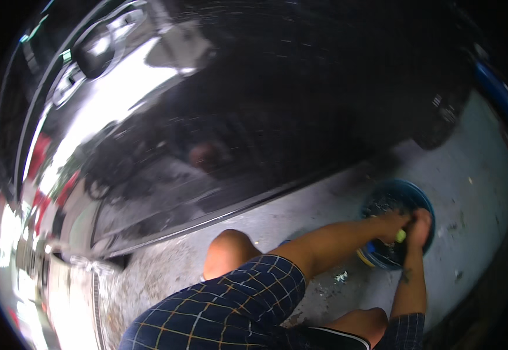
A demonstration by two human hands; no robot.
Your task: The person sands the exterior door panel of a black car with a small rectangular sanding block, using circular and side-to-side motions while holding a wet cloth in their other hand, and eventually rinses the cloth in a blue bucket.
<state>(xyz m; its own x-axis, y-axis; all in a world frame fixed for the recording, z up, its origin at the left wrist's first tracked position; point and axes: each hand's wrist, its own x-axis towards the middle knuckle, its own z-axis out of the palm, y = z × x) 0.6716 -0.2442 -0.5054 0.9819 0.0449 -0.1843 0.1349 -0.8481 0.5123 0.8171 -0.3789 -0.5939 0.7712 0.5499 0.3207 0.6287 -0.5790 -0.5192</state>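
Both my hands are together over a round blue bucket (428, 201) of dark, bubbly water. My left hand (391, 226) reaches across from the left with its fingers curled in. Against it, my right hand (420, 228) is closed too, its arm coming up from the lower right. Between them a small yellow-green bit (401, 235) shows; it belongs to something dark and wet that I cannot make out. Motion blur softens the fingers.
A glossy black car (301, 105) with water drops on its side fills the upper view. Its lower sill (207, 220) runs close to my knee (229, 249). The bucket stands on a wet grey floor (464, 233), near a dark wheel (438, 125).
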